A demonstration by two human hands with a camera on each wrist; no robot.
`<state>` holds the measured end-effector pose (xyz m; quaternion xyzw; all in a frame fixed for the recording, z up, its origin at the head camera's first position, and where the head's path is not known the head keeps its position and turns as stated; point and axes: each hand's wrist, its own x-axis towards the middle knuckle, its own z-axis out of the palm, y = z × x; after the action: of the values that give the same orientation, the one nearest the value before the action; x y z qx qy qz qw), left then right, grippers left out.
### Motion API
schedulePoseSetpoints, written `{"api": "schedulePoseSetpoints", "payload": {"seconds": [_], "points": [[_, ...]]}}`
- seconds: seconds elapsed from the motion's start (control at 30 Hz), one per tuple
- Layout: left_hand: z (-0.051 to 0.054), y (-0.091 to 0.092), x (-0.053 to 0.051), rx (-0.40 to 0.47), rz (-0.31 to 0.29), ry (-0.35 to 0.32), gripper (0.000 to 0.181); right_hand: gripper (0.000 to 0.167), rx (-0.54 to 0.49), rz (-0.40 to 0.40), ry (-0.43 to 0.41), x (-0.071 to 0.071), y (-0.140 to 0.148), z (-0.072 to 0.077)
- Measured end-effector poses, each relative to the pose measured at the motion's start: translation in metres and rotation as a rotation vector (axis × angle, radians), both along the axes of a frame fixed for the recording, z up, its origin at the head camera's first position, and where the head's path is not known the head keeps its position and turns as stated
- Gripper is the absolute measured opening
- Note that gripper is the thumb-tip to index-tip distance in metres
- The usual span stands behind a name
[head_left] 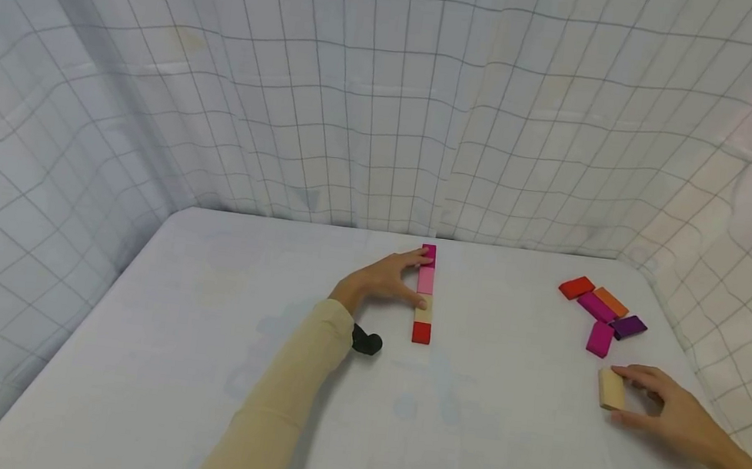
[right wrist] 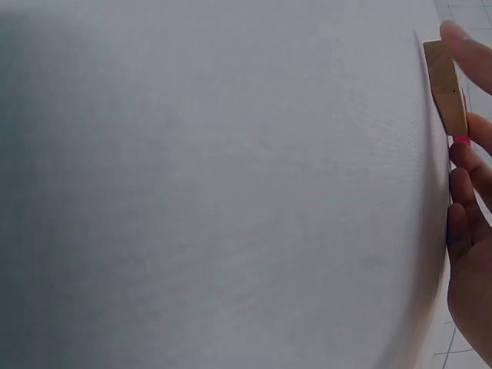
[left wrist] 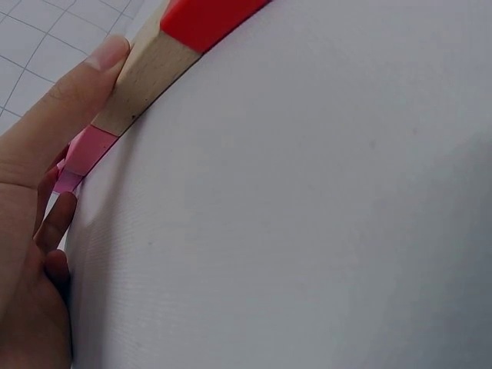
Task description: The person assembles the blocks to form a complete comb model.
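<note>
Four blocks form a straight row: a magenta block (head_left: pixel 429 251) at the far end, then a pink block (head_left: pixel 426 280), a plain wooden block (head_left: pixel 423 313) (left wrist: pixel 146 84) and a red block (head_left: pixel 421 333) (left wrist: pixel 211 19). My left hand (head_left: pixel 388 276) (left wrist: pixel 38 177) spans part of the row from its left side, its thumb touching the wooden block and its fingertips on the magenta one. At the right, my right hand (head_left: pixel 676 416) (right wrist: pixel 473 192) holds another plain wooden block (head_left: pixel 610 390) (right wrist: pixel 444 84) by its two ends, between thumb and fingers.
Beyond my right hand lies a loose group: a red block (head_left: pixel 576 287), an orange block (head_left: pixel 612 302), two magenta blocks (head_left: pixel 597 306) (head_left: pixel 600 339) and a purple block (head_left: pixel 629 328). White checked curtains (head_left: pixel 390 112) stand around the white table (head_left: pixel 193 368).
</note>
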<state>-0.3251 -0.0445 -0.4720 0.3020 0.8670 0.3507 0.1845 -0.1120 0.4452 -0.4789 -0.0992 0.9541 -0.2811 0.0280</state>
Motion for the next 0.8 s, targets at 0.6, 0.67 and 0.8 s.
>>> {"api": "schedulePoseSetpoints", "payload": {"seconds": [0.6,0.67,0.8], "points": [[-0.003,-0.001,0.001,-0.003,0.016,-0.008,0.094,0.061,-0.065,0.038,0.065,-0.006,-0.010,0.000],[-0.003,-0.001,0.001,0.000,0.021,-0.007,0.094,0.062,-0.083,0.054,0.067,-0.009,-0.017,0.002],[-0.003,0.000,0.002,-0.007,0.032,-0.013,0.094,0.063,-0.102,0.099,0.093,-0.017,-0.038,0.007]]}}
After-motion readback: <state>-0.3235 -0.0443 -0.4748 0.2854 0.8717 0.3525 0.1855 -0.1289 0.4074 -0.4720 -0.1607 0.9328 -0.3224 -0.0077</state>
